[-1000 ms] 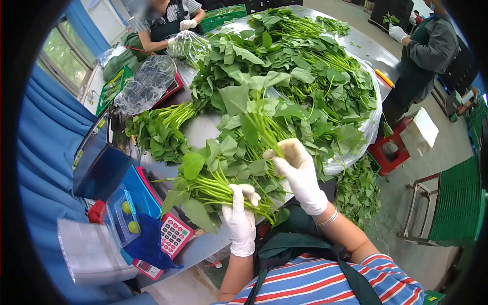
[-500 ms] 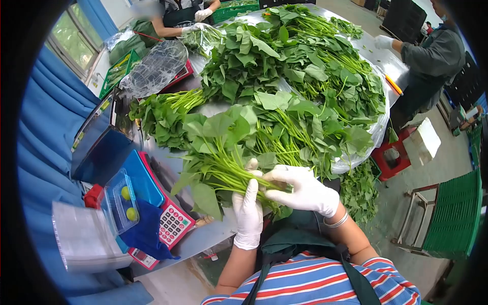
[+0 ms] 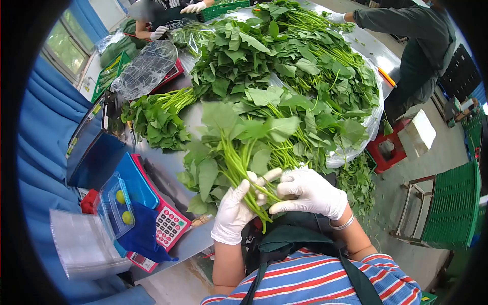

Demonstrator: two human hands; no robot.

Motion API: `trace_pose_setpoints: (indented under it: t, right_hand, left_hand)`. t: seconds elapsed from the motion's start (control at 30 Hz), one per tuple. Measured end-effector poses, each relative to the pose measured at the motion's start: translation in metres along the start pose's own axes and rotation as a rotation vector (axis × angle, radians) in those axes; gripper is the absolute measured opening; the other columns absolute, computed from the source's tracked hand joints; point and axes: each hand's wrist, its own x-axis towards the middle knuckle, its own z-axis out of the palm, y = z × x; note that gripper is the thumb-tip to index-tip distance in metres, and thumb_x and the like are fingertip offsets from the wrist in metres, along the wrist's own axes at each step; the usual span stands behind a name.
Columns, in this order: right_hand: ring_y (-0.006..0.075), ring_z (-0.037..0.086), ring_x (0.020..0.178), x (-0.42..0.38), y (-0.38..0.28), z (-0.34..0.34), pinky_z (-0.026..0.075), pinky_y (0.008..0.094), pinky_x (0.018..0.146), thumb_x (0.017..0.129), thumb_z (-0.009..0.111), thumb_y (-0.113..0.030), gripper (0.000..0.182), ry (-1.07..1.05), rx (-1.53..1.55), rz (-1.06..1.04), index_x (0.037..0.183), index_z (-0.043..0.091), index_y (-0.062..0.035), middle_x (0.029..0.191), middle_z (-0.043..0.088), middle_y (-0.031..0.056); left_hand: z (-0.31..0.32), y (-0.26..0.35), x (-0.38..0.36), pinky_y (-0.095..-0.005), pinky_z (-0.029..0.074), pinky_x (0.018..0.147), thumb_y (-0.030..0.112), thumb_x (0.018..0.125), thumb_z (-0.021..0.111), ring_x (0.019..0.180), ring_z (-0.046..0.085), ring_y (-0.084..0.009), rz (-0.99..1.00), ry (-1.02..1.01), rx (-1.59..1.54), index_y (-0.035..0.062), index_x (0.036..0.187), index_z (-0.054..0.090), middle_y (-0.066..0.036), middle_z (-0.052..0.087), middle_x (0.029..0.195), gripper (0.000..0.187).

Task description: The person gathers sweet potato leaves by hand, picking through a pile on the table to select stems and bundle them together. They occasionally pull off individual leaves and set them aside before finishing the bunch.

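In my white-gloved left hand [image 3: 235,212] is a bunch of leafy green stems [image 3: 235,160], the fingers wrapped round its lower part. The leaves fan up and away from me, and the stem ends point down toward my apron. My right hand [image 3: 314,195], also gloved, is closed at the right side of the bunch, with thumb and fingers pinching at the stems there. Just beyond both hands lies a large heap of the same greens [image 3: 300,66] on the metal table. A smaller bunch [image 3: 160,119] lies to the left of the heap.
A pink-edged scale [image 3: 170,226] with a blue pan and a clear plastic box [image 3: 116,203] stands at left. Two co-workers in gloves stand across the table and at right. A red stool [image 3: 386,150] and green slatted crates [image 3: 450,206] are on the right floor.
The bunch has tilted more upright and come closer to my body, its stem ends now showing below my left hand. The right-hand co-worker's arm has reached over the table toward the heap.
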Motion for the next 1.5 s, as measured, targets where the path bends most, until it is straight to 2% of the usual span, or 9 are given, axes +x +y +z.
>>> trace_pose_setpoints:
  t: [0.2,0.37,0.43,0.53,0.63,0.97,1.13,1.33,1.5]
  right_hand:
    - [0.0215,0.041,0.043,0.001,0.005,0.002,0.03,0.0323,0.044,0.063,0.073,-0.035,0.045,0.298,-0.392,-0.144,0.048,0.037,-0.0121,0.047,0.034,0.0029]
    - [0.0224,0.042,0.041,0.001,0.006,0.006,0.032,0.033,0.041,0.07,0.07,-0.03,0.039,0.449,-0.473,-0.109,0.047,0.044,-0.0115,0.046,0.039,0.0044]
    - [0.0243,0.045,0.044,-0.004,0.015,0.006,0.034,0.0334,0.043,0.072,0.068,-0.027,0.035,0.834,-0.398,0.248,0.05,0.05,-0.0084,0.047,0.044,0.0066]
    - [0.0266,0.055,0.061,-0.013,0.032,-0.026,0.043,0.0331,0.055,0.078,0.062,-0.024,0.016,0.619,-0.513,0.565,0.072,0.062,-0.009,0.069,0.057,0.0078]
    - [0.0255,0.056,0.082,-0.004,0.061,-0.025,0.047,0.0351,0.066,0.072,0.066,-0.026,0.025,0.761,-0.853,0.332,0.092,0.061,-0.0114,0.098,0.056,0.0077]
    - [0.0252,0.058,0.068,0.001,0.109,-0.001,0.046,0.0325,0.063,0.071,0.066,-0.021,0.014,0.705,-0.275,0.468,0.078,0.065,-0.0084,0.073,0.06,0.0094]
    - [0.0154,0.057,0.066,0.005,0.048,-0.016,0.044,0.0236,0.06,0.071,0.069,-0.01,0.013,0.841,0.15,0.388,0.083,0.067,-0.0044,0.074,0.059,0.0066]
    - [0.0204,0.056,0.061,0.016,0.011,0.018,0.045,0.0273,0.054,0.066,0.072,-0.005,0.019,0.848,-0.217,-0.008,0.084,0.066,-0.0073,0.071,0.058,0.0067]
    - [0.0217,0.056,0.062,0.011,0.011,0.034,0.045,0.029,0.055,0.066,0.073,-0.014,0.024,0.624,-0.368,-0.142,0.088,0.065,-0.008,0.071,0.059,0.0061]
  left_hand:
    - [0.003,-0.004,-0.004,-0.0278,0.048,0.071,0.017,0.09,0.05,0.075,0.056,-0.016,0.038,0.101,0.088,0.0056,0.106,0.05,-0.028,0.04,0.126,0.019]
    - [0.011,0.0,-0.002,-0.0253,0.046,0.066,0.021,0.091,0.048,0.07,0.054,-0.0149,0.097,0.087,0.054,0.0079,0.105,0.05,-0.033,0.038,0.127,0.019]
    - [0.011,0.017,-0.006,-0.0249,0.045,0.062,0.024,0.093,0.044,0.064,0.053,-0.0132,0.239,0.153,-0.071,0.012,0.102,0.052,-0.029,0.044,0.123,0.017]
    - [0.001,0.039,-0.019,-0.0267,0.043,0.064,0.024,0.093,0.044,0.068,0.052,-0.0145,0.5,0.184,0.04,0.0117,0.105,0.051,-0.02,0.054,0.114,0.018]
    - [0.008,0.038,-0.02,-0.0293,0.042,0.068,0.023,0.092,0.046,0.073,0.05,-0.0158,0.58,0.179,0.128,0.0101,0.107,0.05,-0.013,0.059,0.098,0.02]
    - [0.003,0.026,-0.017,-0.0352,0.043,0.086,0.024,0.092,0.048,0.074,0.047,-0.0139,0.642,0.322,0.17,0.0102,0.105,0.05,0.001,0.044,0.073,0.019]
    - [-0.001,0.017,-0.005,-0.0276,0.042,0.064,0.023,0.091,0.05,0.061,0.039,-0.009,0.709,0.312,0.191,0.0098,0.095,0.049,0.002,0.04,0.07,0.014]
    - [0.028,-0.015,0.021,-0.0224,0.036,0.05,0.001,0.082,0.059,0.053,0.038,-0.0076,0.659,0.47,0.373,0.0103,0.082,0.047,-0.01,0.058,0.095,0.014]
    - [0.029,-0.017,0.022,-0.0242,0.038,0.05,-0.011,0.072,0.062,0.055,0.045,-0.0116,0.739,0.51,0.347,0.0081,0.081,0.045,-0.003,0.05,0.072,0.027]
